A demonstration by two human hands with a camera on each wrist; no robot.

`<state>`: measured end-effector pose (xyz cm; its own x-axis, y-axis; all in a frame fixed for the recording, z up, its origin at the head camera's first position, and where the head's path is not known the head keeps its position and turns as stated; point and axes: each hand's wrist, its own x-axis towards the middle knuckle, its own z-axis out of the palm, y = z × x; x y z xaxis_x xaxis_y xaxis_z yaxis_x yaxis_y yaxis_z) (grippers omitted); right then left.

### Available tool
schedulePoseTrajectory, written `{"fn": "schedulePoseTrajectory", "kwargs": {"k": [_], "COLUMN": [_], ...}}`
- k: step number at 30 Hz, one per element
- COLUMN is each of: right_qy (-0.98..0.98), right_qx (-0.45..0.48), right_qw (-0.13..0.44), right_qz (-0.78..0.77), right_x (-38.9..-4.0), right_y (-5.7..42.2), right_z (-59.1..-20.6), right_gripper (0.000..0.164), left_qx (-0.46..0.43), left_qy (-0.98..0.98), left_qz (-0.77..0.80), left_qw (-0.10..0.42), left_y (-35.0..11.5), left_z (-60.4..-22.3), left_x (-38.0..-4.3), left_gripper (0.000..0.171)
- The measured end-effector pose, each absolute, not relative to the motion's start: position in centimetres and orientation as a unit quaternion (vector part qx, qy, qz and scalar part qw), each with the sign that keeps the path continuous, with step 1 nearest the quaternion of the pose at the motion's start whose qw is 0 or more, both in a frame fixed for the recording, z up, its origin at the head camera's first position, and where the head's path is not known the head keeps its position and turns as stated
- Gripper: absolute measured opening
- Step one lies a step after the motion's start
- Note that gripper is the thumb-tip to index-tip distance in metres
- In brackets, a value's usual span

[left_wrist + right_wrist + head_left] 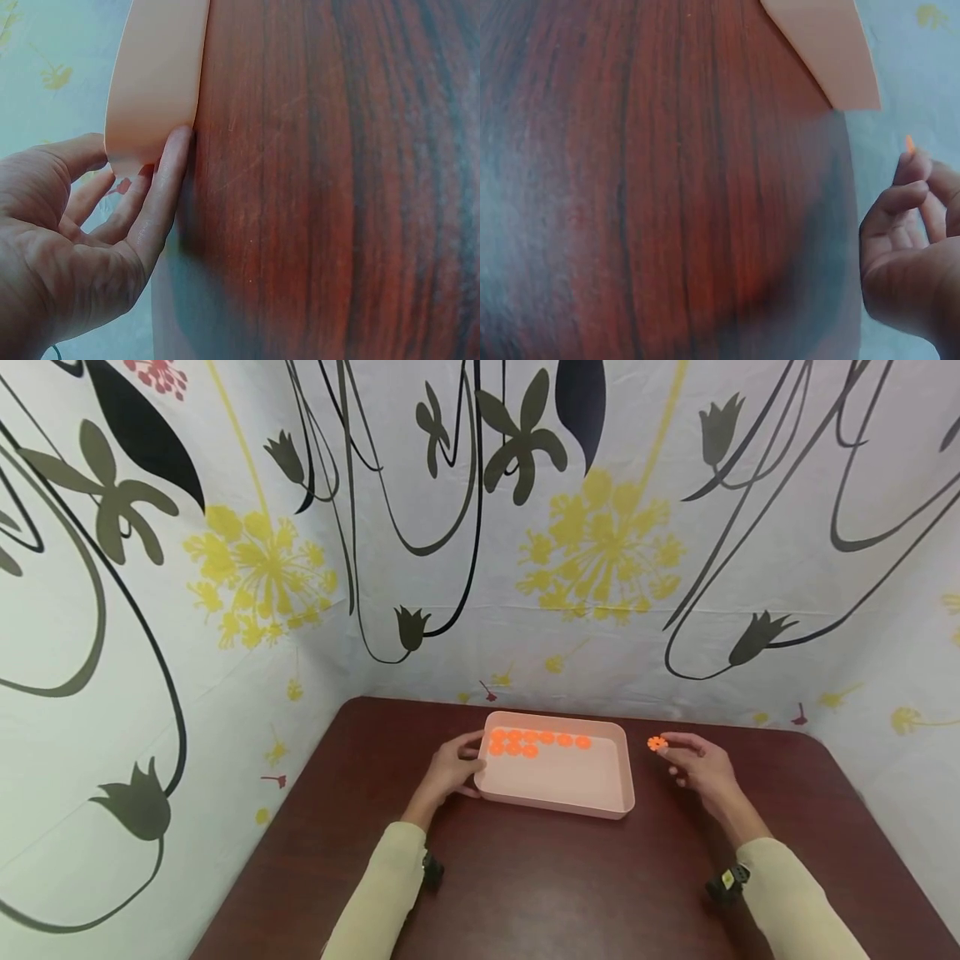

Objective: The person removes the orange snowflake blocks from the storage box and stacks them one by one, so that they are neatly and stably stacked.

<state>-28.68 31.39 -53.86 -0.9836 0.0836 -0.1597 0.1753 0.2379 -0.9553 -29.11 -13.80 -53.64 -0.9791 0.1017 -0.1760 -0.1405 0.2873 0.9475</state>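
The right hand [707, 772] pinches a disc [657, 743]; left of its fingers, the left hand [447, 768] grips the tray [573, 785]. A slack pinch could drop the disc, a tug jumble the laid discs [530, 751].

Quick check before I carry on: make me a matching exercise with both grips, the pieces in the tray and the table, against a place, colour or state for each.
Things:
1. Left grip
2. Right grip
3. Orange pieces in the tray
4. Table

Descriptions:
A. Dark reddish brown
B. Pinching a single orange piece outside the tray
C. Holding the tray's left end
D. Set out in two rows

Pairs: 1-C, 2-B, 3-D, 4-A
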Motion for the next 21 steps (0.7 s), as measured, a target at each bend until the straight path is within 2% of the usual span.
{"fn": "schedulePoseTrajectory", "kwargs": {"k": [14,21], "right_qy": [0.807,0.806], "right_qx": [0.118,0.124], "right_qw": [0.091,0.092], "right_qz": [-0.571,-0.571], "right_x": [-28.55,-28.72], "right_y": [30.97,30.63], "right_z": [-54.29,-54.47], "right_gripper": [0.051,0.049], "left_qx": [-0.016,-0.013], "left_qy": [0.798,0.797], "left_qz": [0.594,0.595], "left_qw": [0.097,0.101], "left_y": [-13.73,-13.77], "left_z": [-53.59,-53.43], "left_x": [-28.96,-28.85], "left_gripper": [0.060,0.060]}}
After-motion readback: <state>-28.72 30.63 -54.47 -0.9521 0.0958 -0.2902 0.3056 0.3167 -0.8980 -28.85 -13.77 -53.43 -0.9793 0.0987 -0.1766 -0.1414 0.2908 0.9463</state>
